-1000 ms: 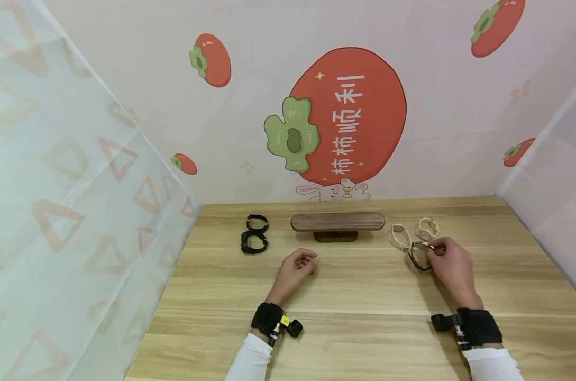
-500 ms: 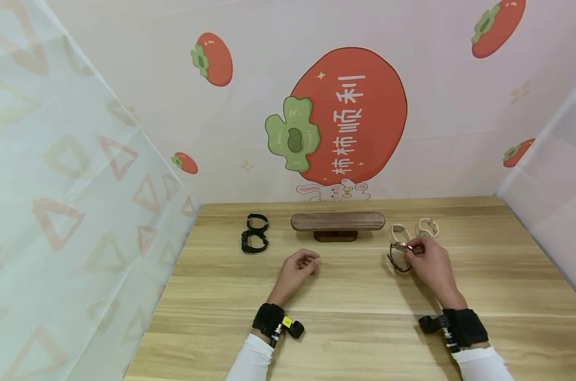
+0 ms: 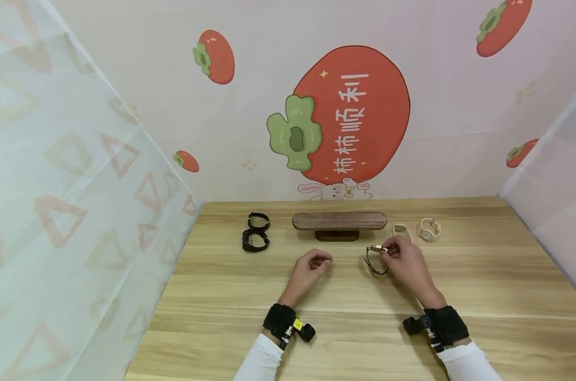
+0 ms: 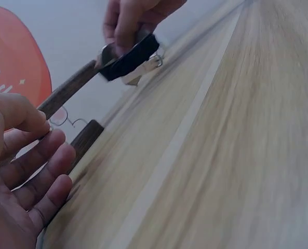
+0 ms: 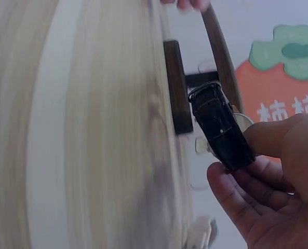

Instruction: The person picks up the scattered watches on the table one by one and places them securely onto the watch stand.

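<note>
My right hand point(image 3: 409, 264) pinches a wristwatch point(image 3: 377, 248) with a dark strap between thumb and fingers, in front of the right end of a dark wooden watch stand point(image 3: 339, 220). Its strap forms a closed loop hanging below the case; in the right wrist view the black strap point(image 5: 220, 127) faces the camera. My left hand point(image 3: 309, 272) holds nothing, fingers loosely curled, in front of the stand's left half. In the left wrist view those relaxed fingers point(image 4: 52, 155) appear with the stand behind them. The stand's bar bears no watch.
Two black watches point(image 3: 255, 241) lie together at the back left of the wooden table point(image 3: 345, 338). Right of the stand are a pale watch point(image 3: 402, 228), partly hidden behind my right hand, and a white watch point(image 3: 429, 233). A printed wall sheet rises behind the table.
My right hand has carried the dark-strapped watch leftward, away from the pale watches and toward the stand. The left hand has shifted slightly right.
</note>
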Motion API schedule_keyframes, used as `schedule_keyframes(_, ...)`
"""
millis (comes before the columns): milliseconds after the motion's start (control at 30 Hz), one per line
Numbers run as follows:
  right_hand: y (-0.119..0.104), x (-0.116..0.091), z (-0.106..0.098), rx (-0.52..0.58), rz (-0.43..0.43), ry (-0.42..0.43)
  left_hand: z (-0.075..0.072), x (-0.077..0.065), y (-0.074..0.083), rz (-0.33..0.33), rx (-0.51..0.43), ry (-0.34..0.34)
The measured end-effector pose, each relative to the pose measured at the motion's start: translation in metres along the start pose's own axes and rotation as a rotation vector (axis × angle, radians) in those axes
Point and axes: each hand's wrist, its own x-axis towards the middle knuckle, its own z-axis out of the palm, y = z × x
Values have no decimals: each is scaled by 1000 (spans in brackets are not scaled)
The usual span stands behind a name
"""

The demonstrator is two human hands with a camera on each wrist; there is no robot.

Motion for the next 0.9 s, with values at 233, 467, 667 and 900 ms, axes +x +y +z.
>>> schedule_keyframes(233, -18, 6, 20, 61, -32, -33, 23, 11, 8, 44, -33, 19)
schedule_keyframes(467, -32, 16, 37, 110, -57, -47, 31, 20, 15, 11, -83, 69)
schedule_keyframes(667, -39, 21, 45, 160, -63, -61, 30, 20, 13, 0, -129, 123)
schedule_keyframes(900, -41, 18, 49, 173, -67, -73, 28, 16, 11, -26, -145, 129)
